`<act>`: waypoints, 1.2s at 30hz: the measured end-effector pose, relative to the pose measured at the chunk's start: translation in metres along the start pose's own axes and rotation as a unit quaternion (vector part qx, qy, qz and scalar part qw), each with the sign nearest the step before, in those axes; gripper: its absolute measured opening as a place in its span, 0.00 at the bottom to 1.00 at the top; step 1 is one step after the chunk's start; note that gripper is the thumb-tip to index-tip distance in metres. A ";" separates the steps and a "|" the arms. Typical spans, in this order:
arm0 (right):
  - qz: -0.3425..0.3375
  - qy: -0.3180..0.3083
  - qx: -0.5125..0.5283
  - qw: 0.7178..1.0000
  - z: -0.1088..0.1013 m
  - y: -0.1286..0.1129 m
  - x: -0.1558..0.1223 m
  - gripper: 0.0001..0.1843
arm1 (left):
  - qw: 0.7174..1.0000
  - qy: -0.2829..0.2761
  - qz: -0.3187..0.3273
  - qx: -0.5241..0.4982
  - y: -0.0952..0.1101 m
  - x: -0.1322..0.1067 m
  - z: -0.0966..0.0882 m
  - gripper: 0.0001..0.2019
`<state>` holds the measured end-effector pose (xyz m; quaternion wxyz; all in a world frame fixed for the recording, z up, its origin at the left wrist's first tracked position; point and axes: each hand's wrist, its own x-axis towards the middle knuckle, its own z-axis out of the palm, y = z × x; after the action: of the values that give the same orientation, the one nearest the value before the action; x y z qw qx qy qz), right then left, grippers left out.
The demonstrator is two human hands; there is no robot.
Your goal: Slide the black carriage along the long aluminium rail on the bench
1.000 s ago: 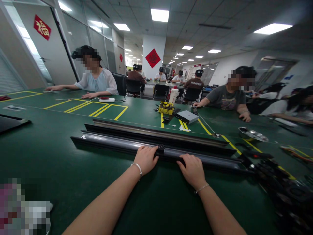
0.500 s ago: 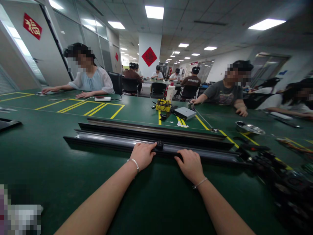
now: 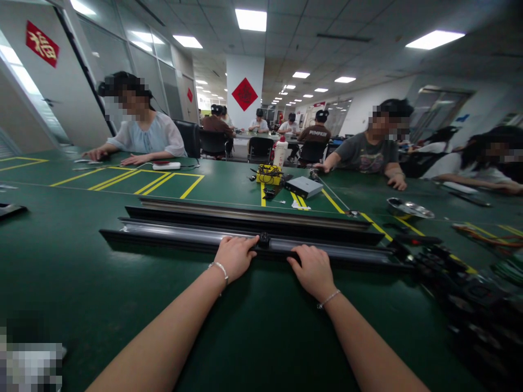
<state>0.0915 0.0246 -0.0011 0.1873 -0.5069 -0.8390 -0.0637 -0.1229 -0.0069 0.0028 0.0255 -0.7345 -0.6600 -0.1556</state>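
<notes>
Pressing both hands down on the near rail [image 3: 171,235], lying lengthwise across the green surface [image 3: 81,294] just in front of the body. Laying the left hand [image 3: 235,257] and the right hand [image 3: 311,269] on either side of a small black clip [image 3: 264,239] sitting on that rail, almost touching it with the left thumb. Bending the fingers [image 3: 241,243] of both hands over the top of the rail, close side by side. Hiding the fingertips behind the far edge, so not showing whether clamping or only leaning.

Possibly risking a pinch here, by sliding the clip toward either hand with skin so near. Possibly also risking a swing of the long rail, by pushing harder with one hand than the other and knocking the second rail [image 3: 245,215] lying just behind. Risking a snag at the right end as well, ending close to a heap of black parts [image 3: 461,283].

Having wide bare room on the left and toward the body. Having little room behind, and crowding on the right with the heap and a metal bowl [image 3: 408,208] further back. Sharing the far edges with other people, well apart.
</notes>
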 end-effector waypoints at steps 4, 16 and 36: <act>0.001 -0.002 0.001 1.000 -0.001 0.000 0.001 0.13 | 1.000 0.003 0.007 0.002 0.000 0.000 -0.001 0.19; 0.006 -0.005 -0.004 1.000 0.001 0.000 0.001 0.12 | 1.000 0.000 0.009 0.000 0.000 0.001 -0.001 0.19; 0.004 -0.004 -0.003 1.000 0.002 0.001 0.001 0.13 | 1.000 -0.012 -0.002 -0.005 0.002 0.002 -0.002 0.19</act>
<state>0.0912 0.0264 -0.0025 0.1831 -0.5114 -0.8372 -0.0635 -0.1217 -0.0054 0.0061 0.0132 -0.7354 -0.6607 -0.1501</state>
